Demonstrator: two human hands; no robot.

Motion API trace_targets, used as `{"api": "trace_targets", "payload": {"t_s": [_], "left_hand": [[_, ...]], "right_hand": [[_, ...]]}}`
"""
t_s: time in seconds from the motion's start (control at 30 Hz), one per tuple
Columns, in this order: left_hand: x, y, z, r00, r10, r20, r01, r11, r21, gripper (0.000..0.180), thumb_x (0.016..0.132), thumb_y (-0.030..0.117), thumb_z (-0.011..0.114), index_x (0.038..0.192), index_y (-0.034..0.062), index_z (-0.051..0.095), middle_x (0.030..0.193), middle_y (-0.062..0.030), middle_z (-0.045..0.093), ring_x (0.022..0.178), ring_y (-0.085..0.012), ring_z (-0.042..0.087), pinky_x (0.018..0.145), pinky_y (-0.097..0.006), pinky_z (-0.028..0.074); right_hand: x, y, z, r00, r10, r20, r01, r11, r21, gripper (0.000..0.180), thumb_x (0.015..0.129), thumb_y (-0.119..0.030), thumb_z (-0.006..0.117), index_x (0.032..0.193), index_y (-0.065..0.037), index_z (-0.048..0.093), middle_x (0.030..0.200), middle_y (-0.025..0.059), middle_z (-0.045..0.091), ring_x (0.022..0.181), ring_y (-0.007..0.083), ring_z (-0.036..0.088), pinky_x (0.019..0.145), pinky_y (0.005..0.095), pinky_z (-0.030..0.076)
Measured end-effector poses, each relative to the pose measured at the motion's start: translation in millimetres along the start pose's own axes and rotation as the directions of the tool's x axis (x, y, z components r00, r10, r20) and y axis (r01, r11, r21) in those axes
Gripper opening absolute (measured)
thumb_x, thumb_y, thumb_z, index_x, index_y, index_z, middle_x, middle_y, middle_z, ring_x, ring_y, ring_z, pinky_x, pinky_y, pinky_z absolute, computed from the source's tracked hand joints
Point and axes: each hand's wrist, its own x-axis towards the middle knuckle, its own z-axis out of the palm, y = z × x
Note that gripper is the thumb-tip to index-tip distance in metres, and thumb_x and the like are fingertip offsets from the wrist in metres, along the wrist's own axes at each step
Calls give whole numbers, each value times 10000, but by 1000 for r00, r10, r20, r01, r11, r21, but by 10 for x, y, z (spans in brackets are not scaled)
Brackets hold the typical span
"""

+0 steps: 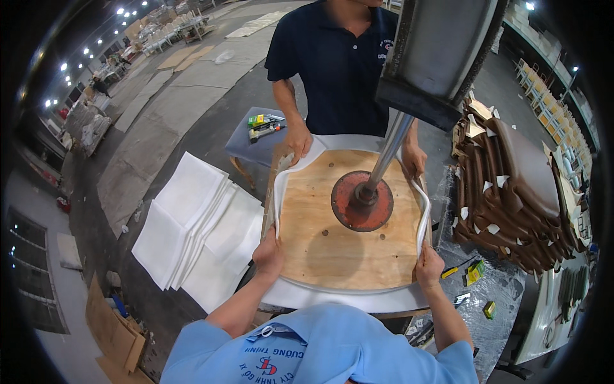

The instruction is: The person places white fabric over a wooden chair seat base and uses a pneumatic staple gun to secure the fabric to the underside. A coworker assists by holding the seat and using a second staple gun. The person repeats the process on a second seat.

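Note:
A plywood seat board (332,243) lies flat with white cover material (345,297) wrapped up around its rim. A round red press plate (361,201) on a metal rod (389,150) bears down on its middle. My left hand (268,255) grips the white cover at the board's near left corner. My right hand (430,264) grips it at the near right corner. Across from me, a person in a dark shirt (336,64) holds the far edge with both hands (298,141).
A stack of white sheets (198,227) lies to the left. Brown upholstered seat covers (511,192) are piled at the right. A small stool with a tool (262,131) stands at the far left. Small yellow items (474,272) lie on the plastic-covered bench at right.

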Motion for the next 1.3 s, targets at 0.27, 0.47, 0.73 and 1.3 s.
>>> {"api": "trace_targets", "payload": {"t_s": [0.27, 0.47, 0.73, 1.3], "left_hand": [[2, 31, -105, 982, -104, 159, 107, 994, -8, 448, 1111, 208, 467, 1550, 211, 559, 1141, -236, 786, 1042, -463, 748, 909, -569, 570], [62, -11, -27, 970, -187, 154, 172, 980, 101, 505, 1058, 240, 546, 1563, 229, 569, 1046, -238, 791, 941, -468, 763, 846, -588, 589], [115, -194, -50, 999, 39, 27, -35, 989, -142, 397, 1094, 200, 579, 1475, 164, 687, 1094, -217, 800, 996, -431, 769, 891, -526, 596], [167, -455, 70, 972, -127, 200, 233, 651, -722, 241, 1108, 108, 640, 1301, -30, 684, 1084, -71, 758, 962, -123, 674, 887, -293, 537]], "right_hand": [[19, -2, -4, 999, -11, -40, 13, 999, 53, 378, 964, -63, 662, 1330, -34, 747, 1014, 203, 765, 902, 419, 756, 782, 482, 600], [8, -24, -47, 964, 255, 77, -258, 966, 30, 266, 1005, -98, 626, 1229, -47, 761, 1040, 255, 763, 962, 460, 751, 830, 526, 591], [25, -23, -18, 894, 448, -20, -429, 866, 256, 146, 1022, -125, 685, 1078, -21, 770, 893, 234, 742, 827, 362, 756, 771, 420, 568], [26, 120, 151, 842, 540, 16, -517, 798, 310, 180, 1024, -159, 732, 990, 13, 776, 762, 29, 683, 732, 101, 595, 689, 317, 491]]}}
